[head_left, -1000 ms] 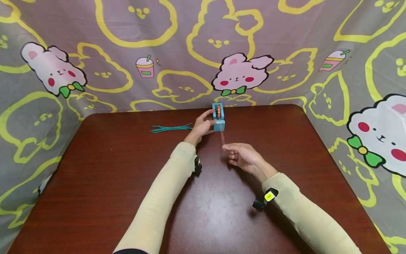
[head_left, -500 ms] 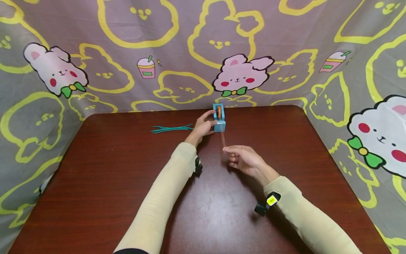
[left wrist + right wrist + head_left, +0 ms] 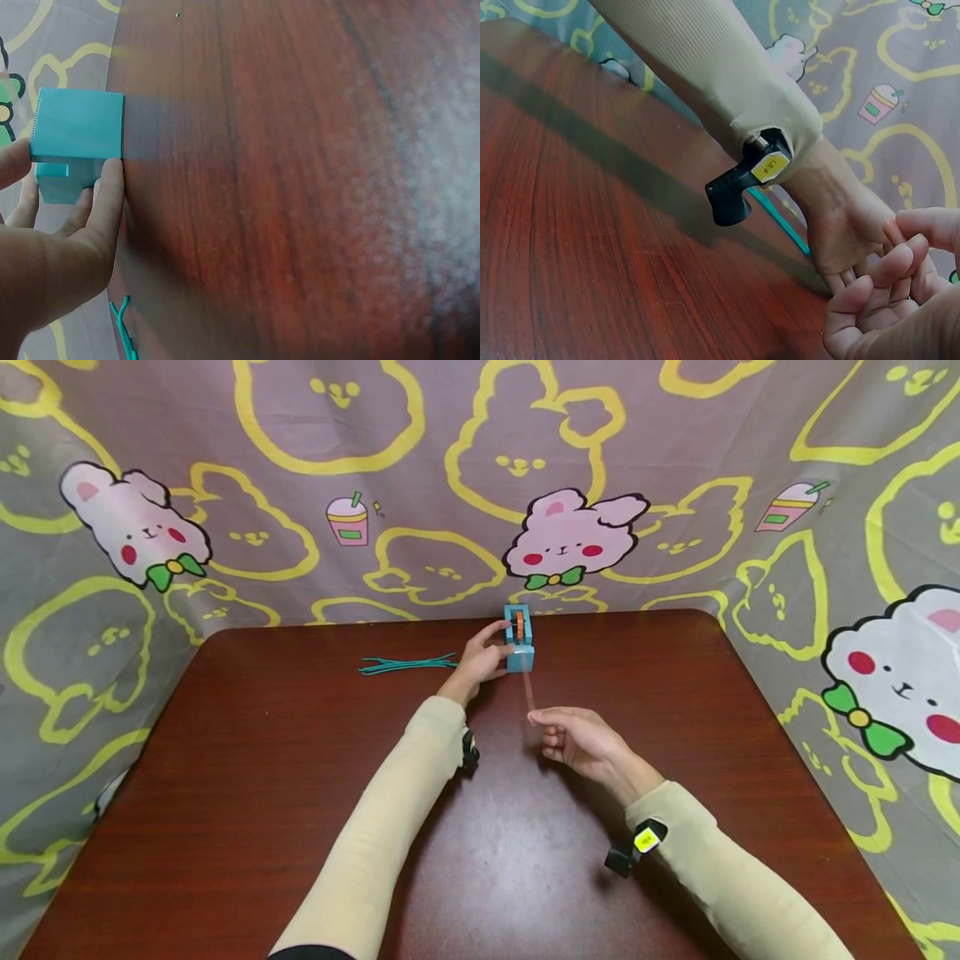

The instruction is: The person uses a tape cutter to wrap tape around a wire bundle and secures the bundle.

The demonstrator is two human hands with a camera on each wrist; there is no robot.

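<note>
A blue tape dispenser with an orange tape roll stands near the table's back edge. My left hand holds it from its left side; in the left wrist view fingers touch the blue-green dispenser at its top and lower edge. From its front runs a clear strip of tape toward me. My right hand pinches the strip's free end between thumb and index finger, other fingers curled. In the right wrist view the pinched tape end is partly hidden by the fingers.
A loose bundle of thin teal strands lies left of my left hand. The brown table is bordered at the back and sides by a patterned curtain.
My right hand has drawn slightly toward me with the tape end, and the strip between it and the dispenser looks slightly longer. My left hand stays on the dispenser.
</note>
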